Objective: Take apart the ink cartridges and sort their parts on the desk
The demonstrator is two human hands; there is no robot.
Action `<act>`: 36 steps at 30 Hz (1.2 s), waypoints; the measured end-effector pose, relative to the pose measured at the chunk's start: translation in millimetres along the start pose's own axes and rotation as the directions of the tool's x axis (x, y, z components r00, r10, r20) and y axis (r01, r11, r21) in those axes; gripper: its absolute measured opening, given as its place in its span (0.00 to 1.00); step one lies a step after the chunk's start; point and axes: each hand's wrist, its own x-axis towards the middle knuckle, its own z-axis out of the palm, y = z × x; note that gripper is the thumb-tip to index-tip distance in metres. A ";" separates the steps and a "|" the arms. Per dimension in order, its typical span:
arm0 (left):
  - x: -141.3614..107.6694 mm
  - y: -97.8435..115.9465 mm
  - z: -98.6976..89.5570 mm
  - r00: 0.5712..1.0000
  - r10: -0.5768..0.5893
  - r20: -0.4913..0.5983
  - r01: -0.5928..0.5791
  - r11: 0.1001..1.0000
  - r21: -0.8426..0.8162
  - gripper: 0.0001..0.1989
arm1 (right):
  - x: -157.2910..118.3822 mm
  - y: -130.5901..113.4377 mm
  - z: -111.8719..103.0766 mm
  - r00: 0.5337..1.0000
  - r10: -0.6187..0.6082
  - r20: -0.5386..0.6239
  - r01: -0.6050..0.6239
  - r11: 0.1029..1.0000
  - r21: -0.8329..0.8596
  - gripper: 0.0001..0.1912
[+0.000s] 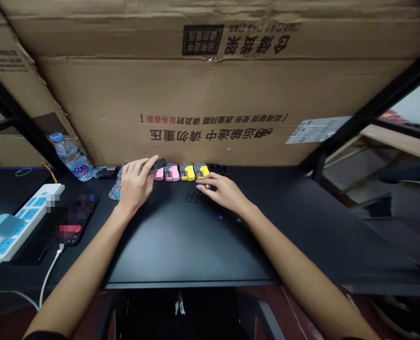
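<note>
My left hand (136, 184) pinches a small black part (159, 164) above the back of the black table. Beneath and beside it stands a row of small packs, with a pink one (172, 173) and a yellow one (187, 172) to its right. My right hand (221, 190) has its thumb and fingers round a small brass-coloured round piece (207, 187), near a second yellow piece (202, 171). Several black rings (193, 198) lie just left of and below my right fingers. Black parts (218, 169) sit behind that hand.
A cardboard sheet (210, 89) rises behind the table (189, 255). At the left are a water bottle (73, 158), a white power strip (24, 224) and a phone (76, 222) on a cable. A blue bit (220, 217) lies right of centre.
</note>
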 end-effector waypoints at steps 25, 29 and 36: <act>-13.2 21.5 -1.9 0.886 0.289 0.363 -0.102 0.885 -0.455 0.17 | -4.4 -46.7 9.8 0.993 -0.113 0.019 0.106 0.971 0.213 0.16; -11.7 1.8 -5.1 0.885 0.215 0.412 0.028 0.861 -0.508 0.15 | -7.7 -42.4 -2.3 0.983 -0.104 0.149 0.092 0.992 0.086 0.12; -22.8 -7.8 22.3 0.826 0.206 0.525 0.219 0.740 -0.636 0.41 | -10.2 -51.4 -3.4 0.975 -0.081 0.205 0.063 0.993 0.096 0.16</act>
